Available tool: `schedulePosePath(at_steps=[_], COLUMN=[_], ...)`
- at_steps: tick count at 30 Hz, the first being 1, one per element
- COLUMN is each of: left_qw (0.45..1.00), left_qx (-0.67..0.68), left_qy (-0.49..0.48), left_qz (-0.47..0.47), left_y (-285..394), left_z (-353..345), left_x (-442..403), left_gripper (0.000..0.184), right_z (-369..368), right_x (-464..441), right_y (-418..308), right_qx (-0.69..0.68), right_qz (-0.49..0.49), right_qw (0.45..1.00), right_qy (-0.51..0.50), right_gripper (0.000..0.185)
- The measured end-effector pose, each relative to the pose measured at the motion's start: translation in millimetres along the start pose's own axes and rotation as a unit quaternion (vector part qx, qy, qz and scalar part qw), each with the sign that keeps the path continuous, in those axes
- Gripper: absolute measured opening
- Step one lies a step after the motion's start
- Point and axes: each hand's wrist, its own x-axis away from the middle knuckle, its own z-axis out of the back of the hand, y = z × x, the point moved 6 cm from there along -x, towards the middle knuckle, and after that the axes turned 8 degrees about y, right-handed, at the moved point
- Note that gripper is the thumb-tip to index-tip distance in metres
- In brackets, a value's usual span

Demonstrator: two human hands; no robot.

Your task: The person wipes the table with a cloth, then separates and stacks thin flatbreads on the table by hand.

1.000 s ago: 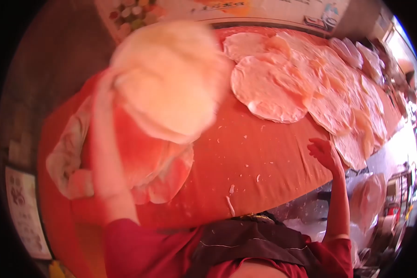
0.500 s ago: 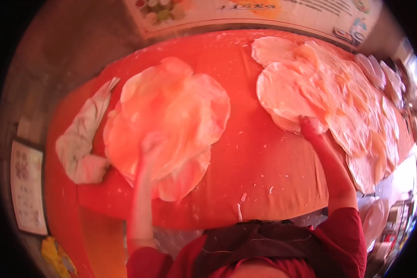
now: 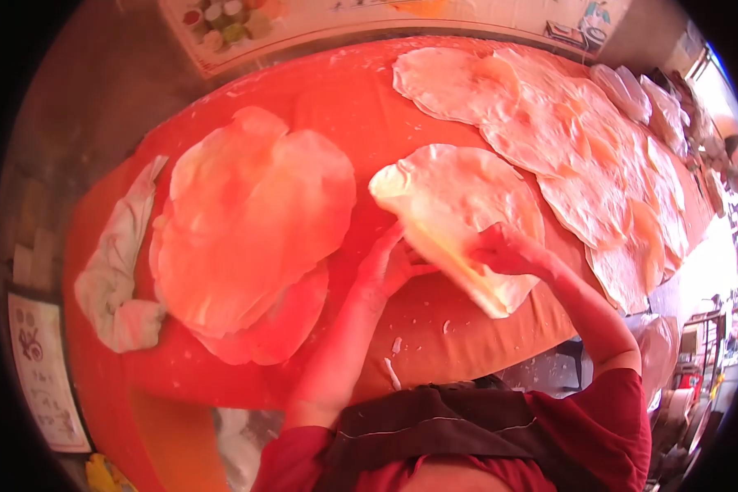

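A thin round flatbread [image 3: 467, 189] lies before me, its near-left edge folded over in a pale strip. At that edge is my left hand [image 3: 388, 264], thumb spread and some fingertips hidden by the sheet, seemingly gripping it. My right hand [image 3: 507, 250] has its fingers curled together on the flatbread by the fold; the exact pinch is hidden. To the left, a stack of similar thin flatbreads [image 3: 250, 221] rests on the orange-red table covering [image 3: 369, 328]. More overlapping flatbreads [image 3: 566, 148] spread over the right side.
A crumpled pale cloth [image 3: 119, 271] lies at the table's left end. Clear plastic bags [image 3: 631, 94] sit at the far right edge. Small dough scraps [image 3: 392, 373] dot the near edge. A printed board [image 3: 385, 20] stands behind the table, and a sign [image 3: 47, 369] at left.
My left hand has left the stack and come right to the flatbread. One flatbread has come away from the right-hand spread toward me, with its edge now folded. The view has shifted slightly.
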Motion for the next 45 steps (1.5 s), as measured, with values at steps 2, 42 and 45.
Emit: schedulePosePath(at_steps=[2, 42, 45], left_qw=[0.993, 0.977, 0.975], left_qx=[-0.081, -0.132, -0.150], left_qy=[0.054, 0.145, 0.107], left_qz=[-0.074, -0.078, -0.122], left_y=[4.6, 3.3, 2.7], left_z=[8.7, 44.3, 39.1], left_x=[6.0, 55.0, 57.1], left_gripper=[0.042, 0.014, 0.010], right_z=[-17.7, -61.0, -62.5], right_x=[7.2, -16.4, -13.4], right_y=[4.0, -48.6, -56.0], right_qx=[-0.025, -0.014, -0.041], right_qz=[-0.027, -0.124, -0.086], right_qw=[0.995, 0.976, 0.977], right_qy=[0.095, 0.179, 0.189], right_gripper=[0.010, 0.048, 0.032])
